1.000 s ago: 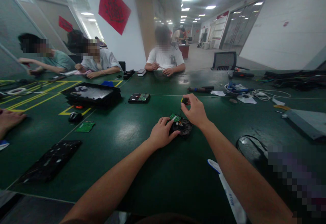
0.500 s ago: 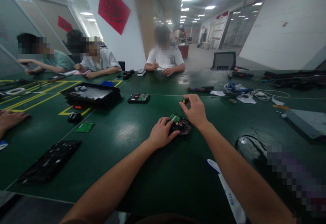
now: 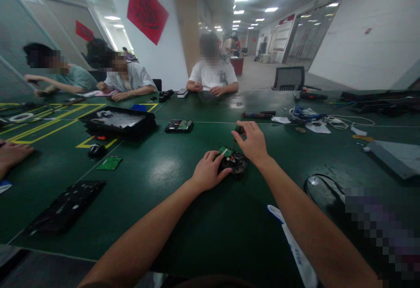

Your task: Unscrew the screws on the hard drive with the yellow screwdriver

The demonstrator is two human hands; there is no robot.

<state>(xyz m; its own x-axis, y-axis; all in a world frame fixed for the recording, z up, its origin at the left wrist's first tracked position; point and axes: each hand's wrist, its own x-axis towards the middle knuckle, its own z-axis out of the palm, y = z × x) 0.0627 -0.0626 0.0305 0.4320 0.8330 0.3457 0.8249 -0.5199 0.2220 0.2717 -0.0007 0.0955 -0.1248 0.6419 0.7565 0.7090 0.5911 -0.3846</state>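
Note:
A small black device [image 3: 234, 163] with a green circuit board [image 3: 225, 150] on its top lies on the green table [image 3: 164, 170] in front of me. My left hand [image 3: 207, 172] is closed on the device's left side and holds it down. My right hand [image 3: 252, 144] hovers just above it, fingers pinched on the dark handle of a small screwdriver [image 3: 237, 130]. The screwdriver stands upright with its shaft pointing down into the device.
A black tray [image 3: 118, 122], a drive board [image 3: 179, 125], a mouse [image 3: 96, 150], a green board [image 3: 110, 162] and a black panel [image 3: 65, 207] lie to the left. Cables and papers [image 3: 315, 119] sit at right. Three people sit across the table; another person's hand [image 3: 13, 153] rests far left.
My right hand's fingers have shifted slightly on the screwdriver handle, as in a turn; the yellow tip of the handle no longer shows. My left hand and the device have stayed in place.

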